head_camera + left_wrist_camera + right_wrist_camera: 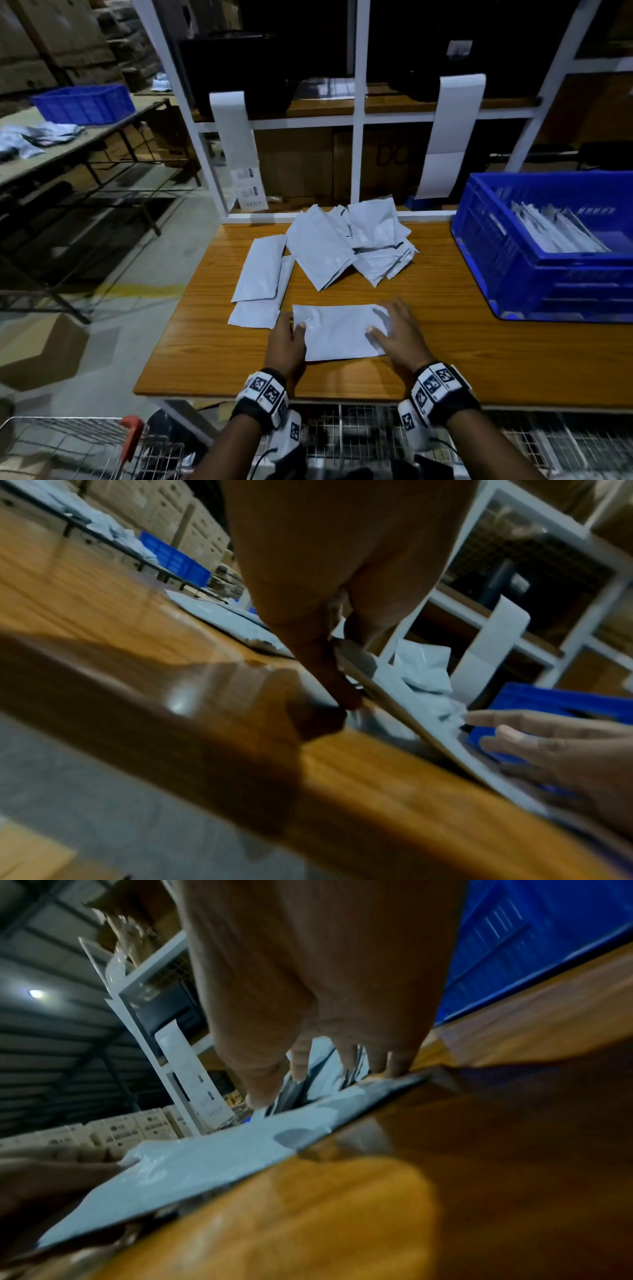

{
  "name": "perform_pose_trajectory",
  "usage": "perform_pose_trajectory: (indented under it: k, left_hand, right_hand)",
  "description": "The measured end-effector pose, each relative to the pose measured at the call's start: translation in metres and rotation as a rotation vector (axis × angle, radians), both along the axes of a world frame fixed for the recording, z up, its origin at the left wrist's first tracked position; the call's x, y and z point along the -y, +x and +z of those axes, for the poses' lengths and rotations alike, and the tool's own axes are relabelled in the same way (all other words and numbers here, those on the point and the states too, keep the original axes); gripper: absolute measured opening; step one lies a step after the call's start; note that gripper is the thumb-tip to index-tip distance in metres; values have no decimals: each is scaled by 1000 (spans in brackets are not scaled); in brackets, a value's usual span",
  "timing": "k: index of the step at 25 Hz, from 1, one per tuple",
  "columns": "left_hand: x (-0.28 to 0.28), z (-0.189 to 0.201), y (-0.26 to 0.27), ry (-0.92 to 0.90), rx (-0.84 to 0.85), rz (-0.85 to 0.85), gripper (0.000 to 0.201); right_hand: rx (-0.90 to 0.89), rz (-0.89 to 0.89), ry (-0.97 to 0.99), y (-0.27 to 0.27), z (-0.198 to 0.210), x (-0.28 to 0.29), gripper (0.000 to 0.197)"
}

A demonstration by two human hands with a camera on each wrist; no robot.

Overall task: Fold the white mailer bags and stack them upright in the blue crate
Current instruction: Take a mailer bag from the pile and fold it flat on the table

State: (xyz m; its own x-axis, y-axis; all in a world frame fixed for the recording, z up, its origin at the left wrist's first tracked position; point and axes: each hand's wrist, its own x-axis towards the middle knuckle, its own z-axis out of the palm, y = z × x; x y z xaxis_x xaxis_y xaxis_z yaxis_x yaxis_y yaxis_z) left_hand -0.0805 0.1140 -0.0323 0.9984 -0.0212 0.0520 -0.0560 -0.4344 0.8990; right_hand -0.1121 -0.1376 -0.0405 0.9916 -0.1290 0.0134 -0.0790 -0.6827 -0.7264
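Both wrists are being shown banded near the table's (445, 342) front edge, where bare wood is being left on either side. One flat, glossy mailer (337, 330) is being pressed at its ends by the left hand (286, 337) and right hand (399, 330), fingers straight and spread. Loose mailers (342, 246) are being piled behind; folded ones are being kept upright in the ribbed crate (507, 260), right.

The table (445, 342) looks like wood-grain laminate, orange-brown and pretty glossy, you can see light glare on it in the wrist views. The mailer bag (339, 330) under the hands is thin white plastic film, smooth with a soft sheen and a few wrinkles, same as the loose pile (349, 240). The blue crate (513, 260) is hard moulded plastic, ribbed walls. The shelf frame (358, 137) looks like white painted metal.
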Motion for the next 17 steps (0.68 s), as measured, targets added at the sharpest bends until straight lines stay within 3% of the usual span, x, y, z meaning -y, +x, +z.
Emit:
perform_pose_trajectory:
  k: [2,5,10,14,17]
  left_hand:
    - [9,-4,-2,114,4,10,27]
    - [22,-11,2,498,241,2,68]
    - [47,-31,-6,760,217,-334,66]
    - [44,-45,-5,843,205,-411,72]
    - [41,-44,-3,866,219,-435,73]
  right_hand:
    - [-228,62,-229,-6,-18,-1,65]
    - [-266,85,-415,-12,-22,-9,63]
    - [-243,-35,-501,-19,-18,-13,55]
    - [-150,-134,-589,-11,-3,-17,43]
    - [-114,-43,-533,2,-8,-26,49]
